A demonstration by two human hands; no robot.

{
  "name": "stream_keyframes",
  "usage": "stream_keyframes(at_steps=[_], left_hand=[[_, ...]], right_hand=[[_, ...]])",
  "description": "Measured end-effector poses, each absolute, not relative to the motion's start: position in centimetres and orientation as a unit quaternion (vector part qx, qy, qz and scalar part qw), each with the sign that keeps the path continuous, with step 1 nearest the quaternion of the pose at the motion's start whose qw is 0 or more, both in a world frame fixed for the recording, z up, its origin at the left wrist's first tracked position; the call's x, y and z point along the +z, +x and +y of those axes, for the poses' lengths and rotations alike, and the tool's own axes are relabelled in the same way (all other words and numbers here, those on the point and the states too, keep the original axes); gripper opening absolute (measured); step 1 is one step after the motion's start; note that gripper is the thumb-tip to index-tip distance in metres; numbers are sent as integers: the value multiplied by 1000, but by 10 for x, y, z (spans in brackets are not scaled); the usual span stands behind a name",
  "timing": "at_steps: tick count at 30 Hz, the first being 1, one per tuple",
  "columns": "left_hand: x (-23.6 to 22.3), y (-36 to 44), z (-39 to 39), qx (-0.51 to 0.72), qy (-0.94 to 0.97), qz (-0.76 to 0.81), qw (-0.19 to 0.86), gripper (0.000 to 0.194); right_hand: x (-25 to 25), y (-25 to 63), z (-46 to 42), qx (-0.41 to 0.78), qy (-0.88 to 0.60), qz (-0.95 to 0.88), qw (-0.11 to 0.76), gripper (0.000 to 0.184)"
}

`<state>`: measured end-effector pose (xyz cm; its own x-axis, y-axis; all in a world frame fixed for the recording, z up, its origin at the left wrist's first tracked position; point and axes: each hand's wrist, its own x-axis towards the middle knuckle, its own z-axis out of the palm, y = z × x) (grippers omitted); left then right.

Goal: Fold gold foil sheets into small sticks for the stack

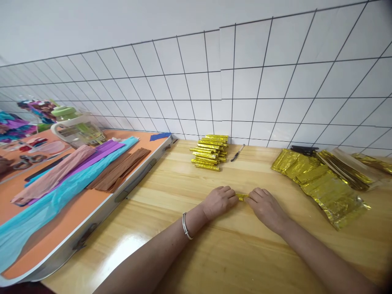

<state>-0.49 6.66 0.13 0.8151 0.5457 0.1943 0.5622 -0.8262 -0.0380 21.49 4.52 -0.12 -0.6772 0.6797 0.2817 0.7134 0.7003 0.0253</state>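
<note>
My left hand (221,202) and my right hand (266,207) meet over the wooden table, fingers closed on the two ends of a small roll of gold foil (241,197). Only its middle shows between them; the ends are hidden under my fingers. Beyond my hands, a stack of finished-looking gold foil rolls (210,153) lies near the wall. On the right, a wide wrinkled sheet of gold foil (318,183) is spread out flat. A silver bangle circles my left wrist.
A pen (237,153) lies beside the stack. Black clips (304,150) and more folded foil (346,169) sit at the right. On the left, an orange board (101,204) carries brown (121,169), turquoise, purple and pink crepe strips, scissors (29,160) and a green-lidded jug (76,128).
</note>
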Motion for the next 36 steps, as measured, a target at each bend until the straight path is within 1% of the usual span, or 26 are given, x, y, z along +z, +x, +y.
stream_keyframes(at_steps=[4,8,11,13,18,23,26,30,32,36], left_hand=[[-1,-10,64,-111,-934,-339,4,19],[-5,-13,65,-152,-915,-370,-45,18],[-6,-11,68,-170,-896,-403,-75,18],[-4,-9,72,-171,-882,-430,-95,17],[3,-6,85,-114,-857,-485,-133,14],[10,-10,93,-89,-869,-459,-161,12],[13,-13,91,-82,-877,-440,-176,11],[9,-11,81,-118,-879,-436,-152,4],[5,-10,77,-139,-877,-441,-132,1],[3,-9,71,-158,-877,-442,-108,6]], right_hand=[[-8,218,48,-37,-410,-898,157,21],[-11,220,55,48,-448,-871,196,20],[-6,217,60,112,-493,-842,190,16],[-2,215,63,131,-521,-823,183,13],[0,210,67,134,-543,-810,175,6],[-2,212,66,126,-544,-811,176,9],[-4,215,65,122,-514,-828,188,10],[-7,219,65,131,-480,-843,203,7],[-8,220,65,136,-470,-848,204,9],[-4,223,61,120,-454,-856,215,13]])
